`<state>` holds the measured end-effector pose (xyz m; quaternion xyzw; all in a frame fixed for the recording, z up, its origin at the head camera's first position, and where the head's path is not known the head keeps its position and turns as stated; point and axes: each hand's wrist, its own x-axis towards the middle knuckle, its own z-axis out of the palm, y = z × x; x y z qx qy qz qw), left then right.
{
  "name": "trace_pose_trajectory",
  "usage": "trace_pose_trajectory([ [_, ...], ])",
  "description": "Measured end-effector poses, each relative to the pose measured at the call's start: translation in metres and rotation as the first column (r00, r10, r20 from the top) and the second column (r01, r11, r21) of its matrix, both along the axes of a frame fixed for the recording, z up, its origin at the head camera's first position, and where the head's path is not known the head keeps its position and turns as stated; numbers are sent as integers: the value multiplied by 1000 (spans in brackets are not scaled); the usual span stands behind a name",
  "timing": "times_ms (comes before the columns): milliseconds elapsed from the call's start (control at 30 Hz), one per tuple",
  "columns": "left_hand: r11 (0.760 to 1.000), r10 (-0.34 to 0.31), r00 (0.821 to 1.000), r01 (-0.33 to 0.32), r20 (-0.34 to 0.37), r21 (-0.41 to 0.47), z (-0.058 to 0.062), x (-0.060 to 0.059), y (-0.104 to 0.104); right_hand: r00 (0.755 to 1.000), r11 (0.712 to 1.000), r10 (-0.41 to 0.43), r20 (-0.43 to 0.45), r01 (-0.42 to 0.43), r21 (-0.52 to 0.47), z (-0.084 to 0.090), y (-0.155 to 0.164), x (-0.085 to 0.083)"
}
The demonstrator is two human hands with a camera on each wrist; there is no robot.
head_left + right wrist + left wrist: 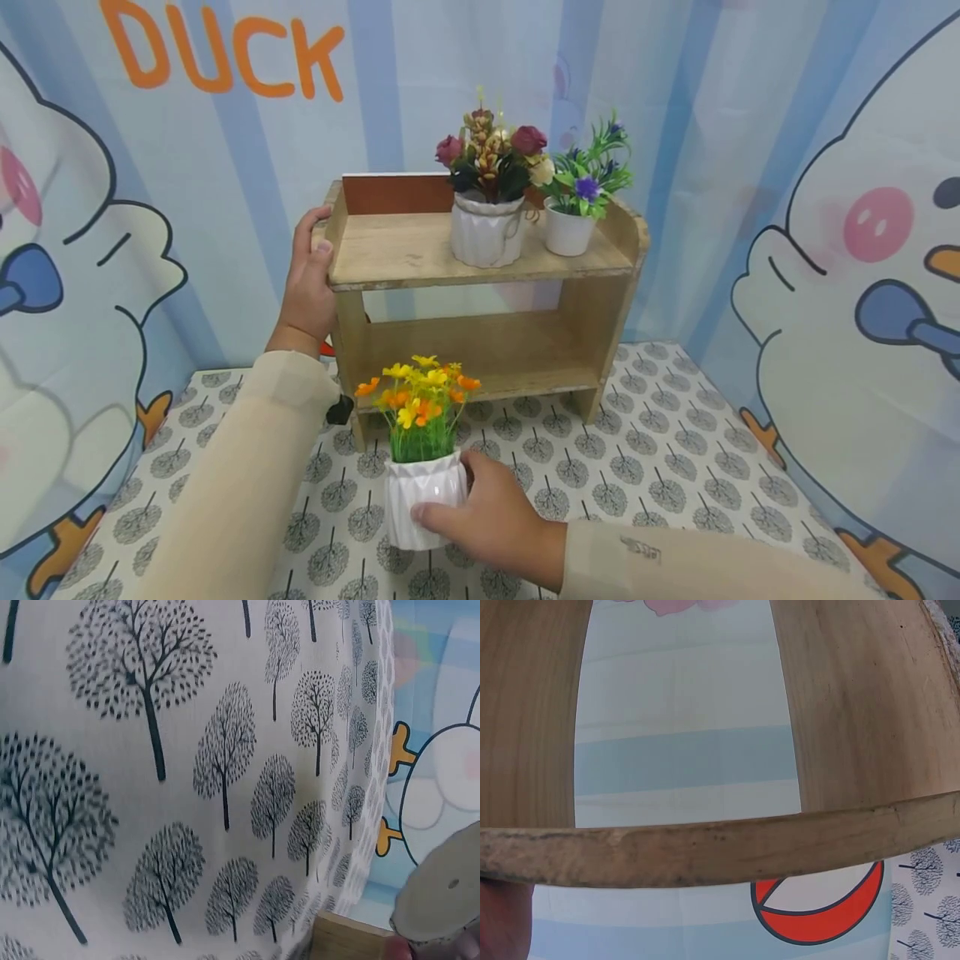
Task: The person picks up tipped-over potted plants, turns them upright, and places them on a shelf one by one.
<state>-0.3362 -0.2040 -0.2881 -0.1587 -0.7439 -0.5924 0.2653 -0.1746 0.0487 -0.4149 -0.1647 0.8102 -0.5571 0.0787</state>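
Note:
A small two-tier wooden shelf [480,275] stands on the table. My left hand [307,283] grips the top of its left side panel; in the left wrist view the panel's edge [705,855] crosses the frame, with a bit of that hand [502,919] at lower left. In front of the shelf, my right hand [498,512] holds a white ribbed pot [405,492] with yellow and orange artificial flowers [423,400], thumb across its front. The right wrist view catches the pot's pale underside [442,892] and fingertips [397,949] beside it.
On the top board, a white pot with dark red roses [487,233] and a smaller white pot with a purple-flowered plant [570,229] stand toward the right. A tree-print cloth [622,467] covers the table. A cartoon duck curtain [480,50] hangs behind and at both sides.

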Motion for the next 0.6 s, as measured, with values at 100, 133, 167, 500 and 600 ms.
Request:
trace_pose_trajectory([
  [100,1000,4,1000,-4,-2,0,-1,-1,-1,999,1000,4,-48,-4,-15,5,2,-1],
  [133,1000,3,1000,-3,-4,0,-1,-1,-1,998,1000,2,-67,-3,-11,7,2,-1],
  [167,1000,3,1000,-3,-6,1,-1,-1,-1,996,1000,0,-87,-1,-11,9,2,-2],
  [500,1000,1,1000,-1,-8,-3,-1,-1,0,949,998,-43,-313,56,35,39,6,-16],
  [600,1000,1,1000,-1,-6,0,-1,-1,1,930,998,-55,-363,66,20,51,6,-22],
])
